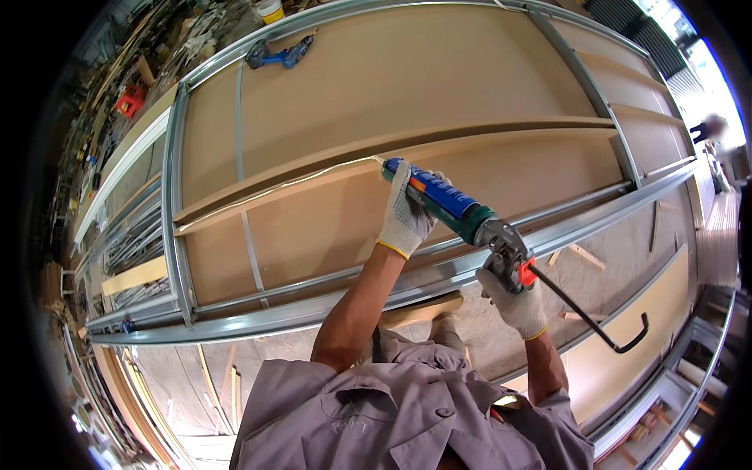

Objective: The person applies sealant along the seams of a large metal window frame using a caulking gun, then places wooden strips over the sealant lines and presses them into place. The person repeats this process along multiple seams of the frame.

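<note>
A caulking gun (482, 222) with a blue and green tube slants across the middle, its bent black rod trailing to the lower right. My left hand (409, 205), in a white knit glove, wraps round the front of the tube. Gloved too, my right hand (513, 296) grips the handle and trigger at the back end. The nozzle tip touches the upper edge of a long wooden strip (462, 153). From that tip a pale bead of adhesive (313, 174) runs leftward along the strip. Both lie within a metal frame (313, 319) backed by brown board (407, 70).
A blue cordless drill (279, 53) rests on the far left of the frame. Metal profiles (141, 243) are stacked left, with a red stool (130, 101) and scraps beyond. A pale board (634, 337) lies at lower right. Another person (709, 128) stands far right.
</note>
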Action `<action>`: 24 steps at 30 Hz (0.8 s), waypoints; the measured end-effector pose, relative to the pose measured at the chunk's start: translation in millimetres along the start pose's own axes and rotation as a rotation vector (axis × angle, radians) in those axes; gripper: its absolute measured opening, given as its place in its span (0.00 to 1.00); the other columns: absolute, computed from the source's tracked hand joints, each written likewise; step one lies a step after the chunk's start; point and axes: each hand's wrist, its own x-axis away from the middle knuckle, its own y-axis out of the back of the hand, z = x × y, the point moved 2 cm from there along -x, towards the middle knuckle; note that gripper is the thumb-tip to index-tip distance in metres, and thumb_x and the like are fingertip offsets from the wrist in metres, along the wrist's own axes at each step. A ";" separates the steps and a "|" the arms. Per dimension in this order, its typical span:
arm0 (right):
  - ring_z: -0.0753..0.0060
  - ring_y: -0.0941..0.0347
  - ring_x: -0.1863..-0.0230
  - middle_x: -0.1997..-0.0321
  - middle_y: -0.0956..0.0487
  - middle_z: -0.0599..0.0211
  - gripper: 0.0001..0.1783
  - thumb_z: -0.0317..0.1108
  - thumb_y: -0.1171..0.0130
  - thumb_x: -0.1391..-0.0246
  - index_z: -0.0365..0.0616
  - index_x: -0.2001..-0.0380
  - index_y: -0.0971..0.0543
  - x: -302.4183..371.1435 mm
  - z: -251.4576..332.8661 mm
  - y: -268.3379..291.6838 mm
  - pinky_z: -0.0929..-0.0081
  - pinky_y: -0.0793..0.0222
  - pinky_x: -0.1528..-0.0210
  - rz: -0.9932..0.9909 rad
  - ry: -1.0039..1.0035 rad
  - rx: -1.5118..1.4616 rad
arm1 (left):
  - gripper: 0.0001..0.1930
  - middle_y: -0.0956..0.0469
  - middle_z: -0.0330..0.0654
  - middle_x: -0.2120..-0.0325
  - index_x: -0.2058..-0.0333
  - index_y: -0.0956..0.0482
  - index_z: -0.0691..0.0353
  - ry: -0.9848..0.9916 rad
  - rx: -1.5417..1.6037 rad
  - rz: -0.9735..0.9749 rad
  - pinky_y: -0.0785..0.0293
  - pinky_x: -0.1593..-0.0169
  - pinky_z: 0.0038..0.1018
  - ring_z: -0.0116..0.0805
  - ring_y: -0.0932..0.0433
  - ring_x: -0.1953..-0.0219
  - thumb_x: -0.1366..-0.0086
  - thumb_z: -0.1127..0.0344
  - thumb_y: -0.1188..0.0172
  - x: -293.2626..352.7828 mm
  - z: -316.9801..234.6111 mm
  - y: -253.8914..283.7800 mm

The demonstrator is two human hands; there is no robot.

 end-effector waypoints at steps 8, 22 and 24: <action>0.74 0.30 0.76 0.77 0.24 0.64 0.11 0.32 0.29 0.41 0.40 0.67 0.22 -33.1 -41.2 97.9 0.68 0.31 0.70 0.083 0.092 -0.028 | 0.31 0.17 0.49 0.60 0.54 0.22 0.63 -0.103 0.001 -0.019 0.17 0.42 0.49 0.49 0.16 0.54 0.33 0.37 0.32 -45.1 72.3 -25.1; 0.77 0.28 0.77 0.80 0.23 0.69 0.09 0.34 0.31 0.39 0.41 0.66 0.21 -40.9 -48.5 170.4 0.71 0.30 0.71 0.065 0.004 0.011 | 0.29 0.19 0.49 0.60 0.52 0.25 0.64 -0.088 0.032 -0.016 0.15 0.44 0.47 0.48 0.16 0.55 0.32 0.42 0.31 -93.1 135.8 -55.1; 0.78 0.27 0.75 0.78 0.22 0.70 0.09 0.35 0.34 0.38 0.41 0.65 0.21 -38.6 -40.5 179.4 0.72 0.29 0.70 0.113 -0.060 0.084 | 0.29 0.19 0.49 0.61 0.52 0.25 0.65 -0.080 0.050 -0.053 0.15 0.44 0.47 0.48 0.16 0.56 0.32 0.43 0.31 -90.9 146.3 -60.2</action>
